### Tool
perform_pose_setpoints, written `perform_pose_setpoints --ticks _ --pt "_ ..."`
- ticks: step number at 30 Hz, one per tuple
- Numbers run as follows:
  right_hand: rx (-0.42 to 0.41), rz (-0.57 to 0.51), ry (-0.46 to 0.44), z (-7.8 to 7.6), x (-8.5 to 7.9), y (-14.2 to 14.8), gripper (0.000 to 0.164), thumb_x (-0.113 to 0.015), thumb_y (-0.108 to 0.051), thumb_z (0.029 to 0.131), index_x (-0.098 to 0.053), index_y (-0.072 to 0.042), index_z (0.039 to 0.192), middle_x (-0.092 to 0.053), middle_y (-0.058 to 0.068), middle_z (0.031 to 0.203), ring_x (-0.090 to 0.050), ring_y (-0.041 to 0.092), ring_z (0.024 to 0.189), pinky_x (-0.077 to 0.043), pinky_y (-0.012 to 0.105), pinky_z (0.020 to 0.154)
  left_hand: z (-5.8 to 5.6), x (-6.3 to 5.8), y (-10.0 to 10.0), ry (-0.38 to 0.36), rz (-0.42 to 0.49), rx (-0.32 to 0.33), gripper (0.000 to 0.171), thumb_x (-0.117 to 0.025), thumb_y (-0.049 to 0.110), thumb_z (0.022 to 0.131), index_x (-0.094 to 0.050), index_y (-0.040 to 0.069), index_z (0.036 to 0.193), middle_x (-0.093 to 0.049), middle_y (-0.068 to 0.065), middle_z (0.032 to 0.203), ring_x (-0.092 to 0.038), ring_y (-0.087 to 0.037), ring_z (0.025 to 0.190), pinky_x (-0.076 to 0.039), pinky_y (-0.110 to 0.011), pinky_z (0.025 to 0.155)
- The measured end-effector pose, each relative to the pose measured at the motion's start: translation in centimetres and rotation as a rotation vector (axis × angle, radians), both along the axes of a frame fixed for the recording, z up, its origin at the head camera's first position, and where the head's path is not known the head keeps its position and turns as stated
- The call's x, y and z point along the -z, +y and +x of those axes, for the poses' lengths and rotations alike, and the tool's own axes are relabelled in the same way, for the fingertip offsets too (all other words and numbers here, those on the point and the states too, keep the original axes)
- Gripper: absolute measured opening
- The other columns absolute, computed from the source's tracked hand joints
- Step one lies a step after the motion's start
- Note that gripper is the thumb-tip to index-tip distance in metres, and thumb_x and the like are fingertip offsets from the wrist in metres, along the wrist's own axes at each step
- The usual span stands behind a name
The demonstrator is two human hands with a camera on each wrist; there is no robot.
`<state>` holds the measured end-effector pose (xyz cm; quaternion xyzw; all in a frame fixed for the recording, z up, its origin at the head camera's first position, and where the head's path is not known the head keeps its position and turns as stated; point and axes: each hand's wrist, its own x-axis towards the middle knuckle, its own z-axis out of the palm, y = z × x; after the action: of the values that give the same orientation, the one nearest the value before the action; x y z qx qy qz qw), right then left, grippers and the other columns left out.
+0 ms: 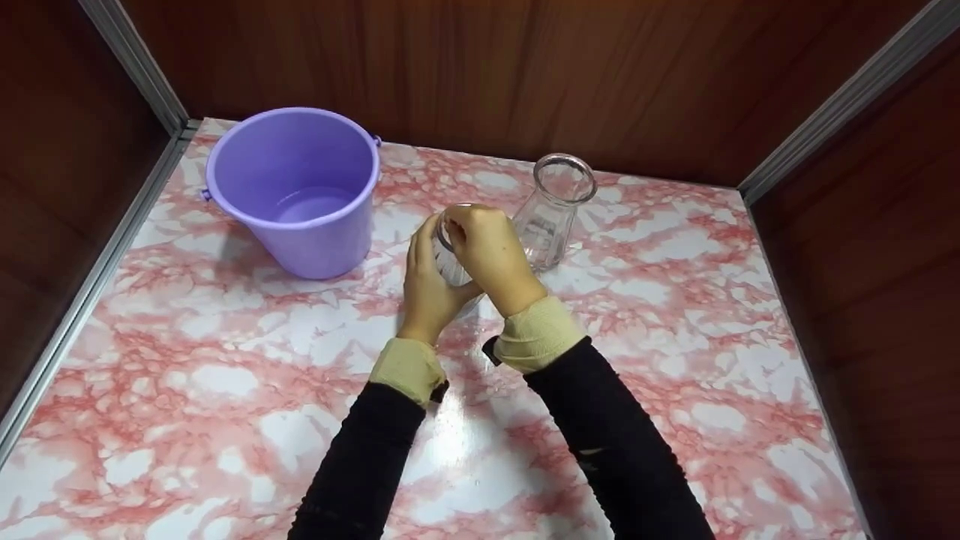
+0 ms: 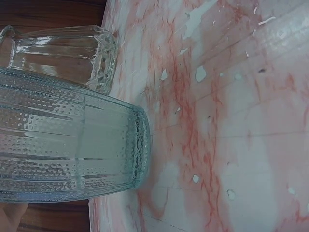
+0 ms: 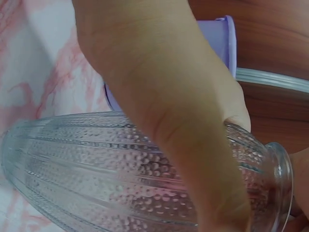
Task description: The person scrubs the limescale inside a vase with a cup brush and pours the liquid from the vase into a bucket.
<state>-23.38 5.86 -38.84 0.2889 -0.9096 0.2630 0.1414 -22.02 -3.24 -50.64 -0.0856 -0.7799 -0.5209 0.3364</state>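
Vase (image 2: 96, 140) of clear glass, ribbed and dimpled, sits in the middle of the scene, just left of and nearer than a second vase (image 1: 551, 217). We take it to be stiff and fragile, with fair weight for its size; the dimples should help our fingers, while moisture would make it slippery. We cannot tell whether it has liquid inside. It draws in under a flared rim (image 3: 286, 179) and again toward the base, so we judge the full part of the body the best place to hold, with the rim poor for lifting.

Our left hand (image 1: 431, 289) wraps that body from the left and near side, thumb and fingers parted by its width and curved against the glass. The vase thus lies within the left grip, mouth above it and base below, close to the table (image 1: 262, 450); whether it touches we cannot tell. Our right hand (image 1: 491, 251) is over the mouth from the right, fingers bent; how tightly they close, and on what, is hidden.

Farther left stands a purple bucket (image 1: 319, 244), apart from both hands. Behind everything rises a brown wall (image 1: 450, 67).
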Motion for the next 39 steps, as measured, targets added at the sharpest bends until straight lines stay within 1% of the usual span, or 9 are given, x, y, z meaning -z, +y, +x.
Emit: perform_pose_setpoints --ticks 4,9,17,21,24,27,30,34,39 --pt "0.005 0.037 -0.007 -0.08 -0.11 0.05 0.012 -0.059 0.003 0.089 -0.068 -0.001 0.083 -0.066 0.008 0.074 -0.061 0.022 0.067 -0.051 0.034 0.062 0.02 -0.04 0.02 -0.011 0.011 0.001 0.105 -0.088 0.041 0.059 -0.037 0.003 0.142 -0.046 -0.011 0.138 -0.04 -0.019 0.129 -0.028 -0.03 0.112" --pt "0.02 0.079 -0.008 -0.25 -0.13 0.11 0.008 -0.056 0.001 0.089 -0.06 0.0 0.082 -0.064 0.012 0.073 -0.062 0.028 0.067 -0.052 0.041 0.061 0.19 -0.07 0.01 -0.04 0.017 -0.001 0.106 -0.088 0.04 0.059 -0.036 0.004 0.143 -0.045 -0.012 0.14 -0.039 -0.02 0.13 -0.027 -0.03 0.113" --pt "0.062 0.05 -0.11 -0.44 -0.43 0.29 0.008 -0.055 -0.003 0.09 -0.062 0.0 0.087 -0.065 0.012 0.077 -0.06 0.024 0.069 -0.051 0.037 0.061 0.25 -0.2 0.17 -0.044 0.021 0.012 0.102 -0.088 0.036 0.06 -0.036 0.005 0.143 -0.045 -0.01 0.14 -0.04 -0.02 0.129 -0.029 -0.031 0.112" --pt "0.061 0.038 -0.13 -0.63 -0.51 0.26 0.009 -0.056 -0.004 0.09 -0.064 0.0 0.089 -0.066 0.012 0.08 -0.061 0.023 0.071 -0.051 0.036 0.063 0.16 -0.16 0.18 -0.033 0.015 0.005 0.101 -0.087 0.034 0.06 -0.037 0.003 0.142 -0.046 -0.011 0.139 -0.041 -0.02 0.128 -0.029 -0.031 0.112" --pt "0.058 0.033 -0.123 -0.69 -0.51 0.25 0.009 -0.056 -0.004 0.089 -0.064 0.0 0.088 -0.065 0.012 0.077 -0.059 0.023 0.069 -0.05 0.036 0.062 0.14 -0.11 0.12 -0.031 0.012 0.0 0.101 -0.087 0.034 0.061 -0.036 0.004 0.143 -0.045 -0.011 0.14 -0.041 -0.021 0.128 -0.029 -0.032 0.112" --pt "0.043 0.034 -0.098 -0.66 -0.45 0.28 0.008 -0.056 -0.002 0.086 -0.065 0.0 0.087 -0.063 0.01 0.074 -0.057 0.022 0.066 -0.049 0.036 0.06 0.13 -0.08 0.07 -0.024 0.011 0.002 0.101 -0.087 0.033 0.06 -0.036 0.005 0.143 -0.045 -0.012 0.139 -0.041 -0.022 0.128 -0.03 -0.033 0.112" --pt "0.024 0.034 -0.066 -0.59 -0.36 0.3 0.011 -0.057 0.0 0.084 -0.067 -0.001 0.087 -0.065 0.009 0.074 -0.058 0.022 0.065 -0.05 0.035 0.061 0.09 -0.07 0.04 -0.008 0.01 0.003 0.101 -0.087 0.033 0.06 -0.037 0.003 0.142 -0.046 -0.013 0.138 -0.041 -0.022 0.127 -0.03 -0.032 0.111" --pt "0.017 0.03 -0.047 -0.44 -0.24 0.2 0.013 -0.058 0.0 0.085 -0.07 -0.002 0.087 -0.067 0.008 0.077 -0.061 0.022 0.067 -0.051 0.035 0.064 0.04 -0.03 0.05 0.005 0.008 0.005 0.101 -0.087 0.036 0.061 -0.037 0.002 0.142 -0.047 -0.013 0.137 -0.042 -0.021 0.127 -0.03 -0.031 0.111" --pt "0.019 0.015 -0.035 -0.32 -0.13 -0.02 0.014 -0.058 0.002 0.085 -0.071 -0.003 0.084 -0.067 0.007 0.076 -0.06 0.021 0.067 -0.051 0.034 0.064 0.03 -0.05 0.02 0.002 0.014 0.007 0.103 -0.087 0.04 0.06 -0.037 0.002 0.142 -0.046 -0.012 0.138 -0.041 -0.02 0.128 -0.029 -0.031 0.112"
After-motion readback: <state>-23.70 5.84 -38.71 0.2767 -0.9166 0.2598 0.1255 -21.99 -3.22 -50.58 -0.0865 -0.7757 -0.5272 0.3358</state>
